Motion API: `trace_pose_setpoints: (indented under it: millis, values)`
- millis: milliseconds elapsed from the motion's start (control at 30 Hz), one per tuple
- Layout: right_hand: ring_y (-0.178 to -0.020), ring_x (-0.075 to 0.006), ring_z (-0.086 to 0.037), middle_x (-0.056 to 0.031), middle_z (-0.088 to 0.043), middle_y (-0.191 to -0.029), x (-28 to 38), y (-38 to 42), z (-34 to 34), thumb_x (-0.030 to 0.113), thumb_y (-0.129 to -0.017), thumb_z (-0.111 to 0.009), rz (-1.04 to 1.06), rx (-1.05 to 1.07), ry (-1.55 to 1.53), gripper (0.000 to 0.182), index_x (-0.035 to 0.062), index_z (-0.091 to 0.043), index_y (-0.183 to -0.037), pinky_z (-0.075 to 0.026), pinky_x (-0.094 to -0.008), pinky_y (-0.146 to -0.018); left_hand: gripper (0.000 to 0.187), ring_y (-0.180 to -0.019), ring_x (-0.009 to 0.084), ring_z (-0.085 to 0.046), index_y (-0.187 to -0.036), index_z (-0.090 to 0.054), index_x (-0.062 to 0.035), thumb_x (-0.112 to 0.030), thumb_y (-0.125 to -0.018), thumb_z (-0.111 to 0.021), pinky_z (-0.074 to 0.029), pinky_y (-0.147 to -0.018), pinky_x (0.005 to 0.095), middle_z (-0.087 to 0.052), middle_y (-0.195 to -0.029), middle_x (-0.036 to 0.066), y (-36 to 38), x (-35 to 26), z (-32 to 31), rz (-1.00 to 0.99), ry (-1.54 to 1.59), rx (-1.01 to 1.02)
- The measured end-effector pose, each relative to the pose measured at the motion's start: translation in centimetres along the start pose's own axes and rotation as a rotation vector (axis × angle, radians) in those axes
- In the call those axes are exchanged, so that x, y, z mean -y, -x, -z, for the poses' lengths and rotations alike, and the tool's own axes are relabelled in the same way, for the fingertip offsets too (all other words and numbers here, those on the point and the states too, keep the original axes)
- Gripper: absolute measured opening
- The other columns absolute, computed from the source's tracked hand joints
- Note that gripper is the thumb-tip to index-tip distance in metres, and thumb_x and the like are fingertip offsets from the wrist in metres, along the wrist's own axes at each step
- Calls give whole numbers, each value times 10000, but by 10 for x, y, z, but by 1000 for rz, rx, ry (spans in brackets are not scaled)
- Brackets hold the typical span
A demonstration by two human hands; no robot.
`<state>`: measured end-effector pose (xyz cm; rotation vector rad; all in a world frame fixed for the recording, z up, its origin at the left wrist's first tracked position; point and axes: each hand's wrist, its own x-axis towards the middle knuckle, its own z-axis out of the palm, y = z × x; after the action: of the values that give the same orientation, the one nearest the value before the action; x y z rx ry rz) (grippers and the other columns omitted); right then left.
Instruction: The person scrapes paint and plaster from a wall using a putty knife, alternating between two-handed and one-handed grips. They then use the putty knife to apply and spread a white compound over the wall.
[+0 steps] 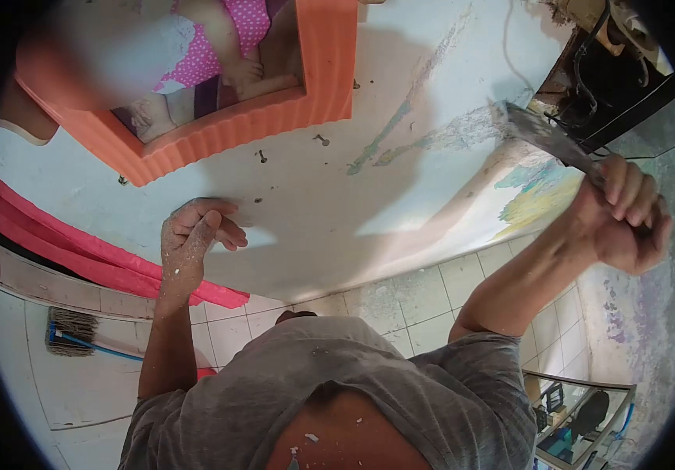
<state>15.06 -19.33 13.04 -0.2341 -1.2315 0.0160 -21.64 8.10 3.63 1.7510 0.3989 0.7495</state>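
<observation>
Gripping the scraper (547,139), the right hand (627,204) is closed round its handle, well right of the orange frame (330,66). Tool judged light, stiff and thin-edged; the handle is the proper hold. Blade lies near flaking paint (471,129); contact cannot be confirmed. Left hand (196,235), below the frame, partly open, fingers loosely curled, no object visible, skin dusty.

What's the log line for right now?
right hand: grips scraper | left hand: dusty, near wall | wall: patchy paint | orange frame: upper left
</observation>
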Motion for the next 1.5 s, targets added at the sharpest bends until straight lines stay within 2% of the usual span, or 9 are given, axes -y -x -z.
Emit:
trace_pose_setpoints:
  millis: [100,233,367,500,800,1100,1200,1367,1500]
  values:
    - [-455,-120,-357,-10,-447,-559,-37,12,-9,242,-929,-453,-72,-183,-62,303,107,-587,-692,-322,-299,-481,302,-707,186,-681,-1075,-630,56,-211,-1021,-500,-514,-630,288,-689,-775,130,-1,0,0,-17,5,2]
    - [-470,-124,-370,-11,-465,-581,-7,4,0,251,-927,-477,32,-39,-119,282,93,-690,-832,-334,-290,-500,300,-706,186,-683,-1073,-631,54,-213,-1017,-506,-516,-627,290,-691,-778,131,-1,0,2,1,5,-3]
    - [-486,-109,-394,-28,-529,-609,-46,15,-21,258,-927,-470,-121,-135,-52,322,92,-647,-715,-346,-285,-512,310,-702,186,-684,-1071,-631,55,-226,-1016,-512,-516,-623,290,-692,-780,129,0,3,3,-3,-8,-8]
    - [-493,-124,-389,-36,-484,-607,-11,6,-6,249,-937,-442,5,23,-130,271,116,-525,-716,-357,-298,-514,309,-701,183,-684,-1068,-631,56,-225,-1018,-511,-516,-621,287,-692,-777,125,0,2,2,3,-5,-11]
    - [-495,-125,-387,-36,-478,-614,-14,14,-6,254,-929,-457,5,-8,-64,319,147,-416,-632,-371,-302,-521,303,-697,187,-681,-1065,-634,49,-224,-1018,-512,-516,-618,291,-690,-766,120,1,3,1,13,14,-21]
    - [-479,-129,-379,-12,-465,-565,-18,14,-26,241,-917,-480,28,-36,-142,302,123,-442,-642,-375,-313,-515,305,-682,175,-674,-1058,-638,51,-222,-1022,-506,-512,-615,285,-690,-754,116,0,0,0,11,-26,-14]
    - [-469,-116,-391,-19,-470,-557,-68,33,-30,223,-935,-460,-191,-229,-92,301,109,-482,-657,-355,-308,-473,310,-684,176,-673,-1058,-637,51,-230,-1021,-511,-513,-618,286,-688,-751,115,-1,1,1,-13,-18,-12]
    - [-448,-131,-383,-13,-433,-549,-38,22,-27,198,-943,-439,12,-139,-198,297,116,-451,-658,-350,-300,-450,316,-698,183,-676,-1057,-634,51,-241,-1018,-522,-516,-623,291,-686,-760,122,0,0,0,6,-3,-15]
    - [-490,-111,-405,-22,-464,-582,-67,34,-33,199,-948,-428,-216,-88,-73,315,117,-440,-644,-348,-271,-488,315,-703,184,-676,-1064,-631,52,-240,-1017,-522,-516,-628,290,-688,-770,126,-1,1,1,10,-19,-24]
